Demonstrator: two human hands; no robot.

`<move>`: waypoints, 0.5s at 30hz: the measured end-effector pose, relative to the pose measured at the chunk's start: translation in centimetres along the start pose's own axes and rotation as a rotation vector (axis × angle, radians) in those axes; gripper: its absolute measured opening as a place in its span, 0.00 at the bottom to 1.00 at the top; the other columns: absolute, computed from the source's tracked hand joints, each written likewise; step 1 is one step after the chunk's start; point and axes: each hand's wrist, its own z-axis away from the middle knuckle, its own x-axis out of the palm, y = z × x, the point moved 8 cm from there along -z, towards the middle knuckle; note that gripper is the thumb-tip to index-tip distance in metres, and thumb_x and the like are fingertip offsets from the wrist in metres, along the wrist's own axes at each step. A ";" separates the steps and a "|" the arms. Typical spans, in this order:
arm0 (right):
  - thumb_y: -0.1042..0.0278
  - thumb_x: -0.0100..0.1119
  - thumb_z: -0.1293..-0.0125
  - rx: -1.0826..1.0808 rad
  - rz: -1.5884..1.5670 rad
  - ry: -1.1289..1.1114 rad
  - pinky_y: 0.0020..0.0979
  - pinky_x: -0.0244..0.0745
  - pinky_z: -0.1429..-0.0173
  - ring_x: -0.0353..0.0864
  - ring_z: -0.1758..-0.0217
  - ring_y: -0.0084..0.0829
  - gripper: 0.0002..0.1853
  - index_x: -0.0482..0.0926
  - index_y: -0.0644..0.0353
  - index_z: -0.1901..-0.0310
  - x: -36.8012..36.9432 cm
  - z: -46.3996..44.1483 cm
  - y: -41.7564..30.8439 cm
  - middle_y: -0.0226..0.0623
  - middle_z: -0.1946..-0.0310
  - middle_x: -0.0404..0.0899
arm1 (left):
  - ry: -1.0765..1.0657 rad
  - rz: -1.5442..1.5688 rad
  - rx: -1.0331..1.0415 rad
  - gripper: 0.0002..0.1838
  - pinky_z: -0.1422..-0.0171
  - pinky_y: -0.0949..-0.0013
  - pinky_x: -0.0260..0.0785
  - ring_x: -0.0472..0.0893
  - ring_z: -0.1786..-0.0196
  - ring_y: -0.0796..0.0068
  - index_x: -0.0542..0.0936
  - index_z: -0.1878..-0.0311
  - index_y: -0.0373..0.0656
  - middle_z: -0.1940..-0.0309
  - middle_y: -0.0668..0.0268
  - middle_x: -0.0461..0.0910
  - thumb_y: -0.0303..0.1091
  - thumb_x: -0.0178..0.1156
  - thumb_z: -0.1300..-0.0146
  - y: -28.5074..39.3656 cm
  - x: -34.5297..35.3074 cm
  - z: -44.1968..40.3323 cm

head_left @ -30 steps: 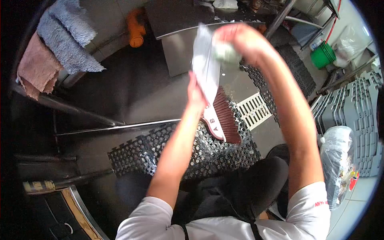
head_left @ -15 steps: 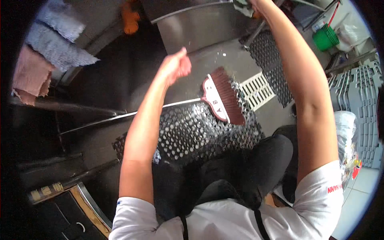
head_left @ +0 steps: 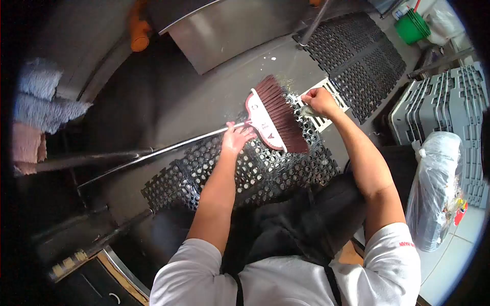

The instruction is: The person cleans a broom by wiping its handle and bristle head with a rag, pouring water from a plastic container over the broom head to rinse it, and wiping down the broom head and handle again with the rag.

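Observation:
A broom with dark brown bristles and a white and pink head lies on a black perforated mat, its thin metal handle stretching to the left. My left hand is at the handle close to the broom head, fingers spread and touching or just over it. Beyond the bristle tips, above the white floor drain grate, my right hand is closed. A small crumpled grey-green piece, perhaps cloth, sticks out below its fingers; its kind is unclear.
White bits lie on the dark floor. Another black mat is beyond the grate. Stacked grey crates and a plastic-wrapped roll stand at right, a green bucket behind. Towels hang at left.
My left hand has come down to the broom handle with its fingers spread. My right hand has moved down from the top edge to above the grate. The view has shifted.

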 end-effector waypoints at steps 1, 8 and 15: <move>0.48 0.67 0.39 0.048 0.004 0.003 0.37 0.78 0.54 0.86 0.64 0.37 0.22 0.85 0.63 0.60 -0.5 0.3 0.2 0.45 0.68 0.86 | -0.122 0.068 0.005 0.37 0.31 0.26 0.57 0.53 0.26 0.33 0.48 0.27 0.47 0.24 0.39 0.41 0.61 0.38 0.28 -0.1 1.0 -0.2; 0.35 0.73 0.50 0.223 0.071 -0.193 0.36 0.74 0.38 0.81 0.43 0.41 0.46 0.75 0.65 0.39 -0.2 6.3 4.6 0.51 0.46 0.81 | -0.132 0.233 0.067 0.23 0.26 0.31 0.52 0.49 0.25 0.31 0.68 0.44 0.50 0.26 0.35 0.43 0.58 0.39 0.25 1.2 7.9 3.4; 0.39 0.76 0.53 0.490 -0.190 0.116 0.37 0.68 0.31 0.73 0.33 0.46 0.57 0.59 0.62 0.27 -8.2 15.3 4.9 0.52 0.35 0.72 | -0.008 0.171 0.169 0.40 0.24 0.34 0.52 0.54 0.27 0.28 0.57 0.37 0.17 0.31 0.27 0.52 0.56 0.37 0.25 0.7 22.0 10.7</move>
